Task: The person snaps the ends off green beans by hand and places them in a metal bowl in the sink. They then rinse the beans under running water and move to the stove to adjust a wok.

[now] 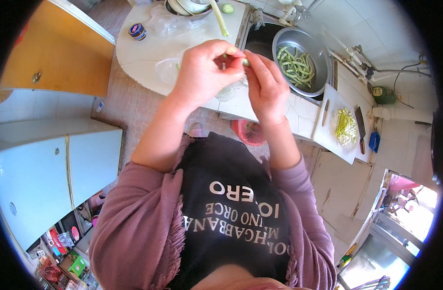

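My left hand (203,72) and my right hand (268,82) meet above the counter's edge, fingertips pinched around a green bean (246,62). Most of the bean is hidden by the fingers. To the right of my hands, a large metal basin (322,67) sits over the sink and holds several green beans (296,67). Beneath my wrists lies a clear plastic bag (227,92), partly covered by my hands. A red plastic-lined bin (239,129) stands on the floor below, close to my right forearm.
A white cutting board (323,125) carries cut green-and-white vegetable strips (346,127), beside a cleaver (360,123). On the rounded table (134,58) are a lidded jar (137,32), a pale green stalk (219,20), a cut vegetable piece (228,8) and stacked bowls (189,6).
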Motion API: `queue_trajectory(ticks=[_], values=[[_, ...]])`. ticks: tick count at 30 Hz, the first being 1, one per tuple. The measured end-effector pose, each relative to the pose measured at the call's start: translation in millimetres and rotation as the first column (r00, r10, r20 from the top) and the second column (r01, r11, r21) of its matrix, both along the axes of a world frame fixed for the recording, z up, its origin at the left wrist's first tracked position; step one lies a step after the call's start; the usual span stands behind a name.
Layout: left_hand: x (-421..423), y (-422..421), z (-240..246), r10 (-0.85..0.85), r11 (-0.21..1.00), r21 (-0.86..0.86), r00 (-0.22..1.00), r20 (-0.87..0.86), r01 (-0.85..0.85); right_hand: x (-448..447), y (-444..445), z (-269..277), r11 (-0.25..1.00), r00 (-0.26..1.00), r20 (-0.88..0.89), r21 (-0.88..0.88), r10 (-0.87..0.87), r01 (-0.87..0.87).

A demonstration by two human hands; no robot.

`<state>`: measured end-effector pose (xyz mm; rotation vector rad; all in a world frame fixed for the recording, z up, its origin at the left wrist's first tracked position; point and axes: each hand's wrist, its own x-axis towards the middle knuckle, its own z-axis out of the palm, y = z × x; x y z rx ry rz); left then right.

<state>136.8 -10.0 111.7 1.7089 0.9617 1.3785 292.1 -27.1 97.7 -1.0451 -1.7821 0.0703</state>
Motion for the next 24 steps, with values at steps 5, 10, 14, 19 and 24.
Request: queue_trajectory(ticks=[5,10,14,19,24], values=[[53.3,7.1,-13.8,-0.102,0.952,-0.244,0.943,0.317,0.186,30.7,-15.6,-8.5,0.982,0.978,-0.153,-0.151,-0.139,0.116],[88.9,20.2,-39.7,-0.088,0.794,-0.430,0.781,0.618,0.429,43.1,-18.8,-38.3,0.930,0.848,-0.463,-0.358,-0.257,0.086],[94.9,30.0,-56.0,-0.045,0.682,-0.408,0.592,0.804,0.607,57.1,-12.2,-34.6,0.945,0.640,-0.741,-0.320,-0.204,-0.070],[56.5,71.9,-68.0,0.282,0.674,-0.370,0.241,0.929,0.639,121.6,-2.3,-13.5,0.986,0.310,-0.938,-0.168,-0.155,-0.014],[-13.1,93.2,-71.4,0.114,0.724,-0.120,0.055,0.992,0.679,172.9,-13.5,-7.5,0.984,0.227,-0.963,-0.119,-0.147,0.131]])
